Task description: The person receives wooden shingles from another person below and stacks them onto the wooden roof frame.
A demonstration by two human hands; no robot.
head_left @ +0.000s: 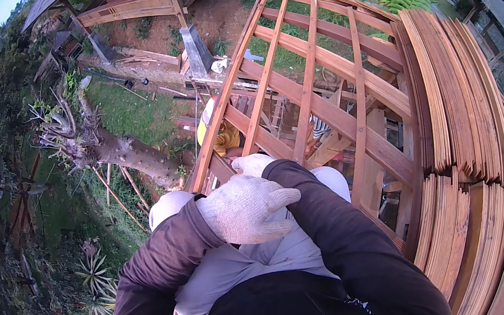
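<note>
- left hand (243, 207) in white knit glove (225, 211): grip loosely spread, looks empty
- right hand (252, 164), gloved too: can't tell its grip from here
- red-brown timber lattice frame (305, 100)'s just beyond them

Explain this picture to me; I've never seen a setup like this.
There is no machine: a person wears the camera on their head, looking down. Its wide fisheye lens bends straight edges. The white-gloved left hand and right hand are the wearer's own, close together; I cannot tell whether they hold anything. Ahead is an open wooden frame, with thin wooden boards in layers on the right. Through the frame, another person's yellow clothing shows below.
</note>
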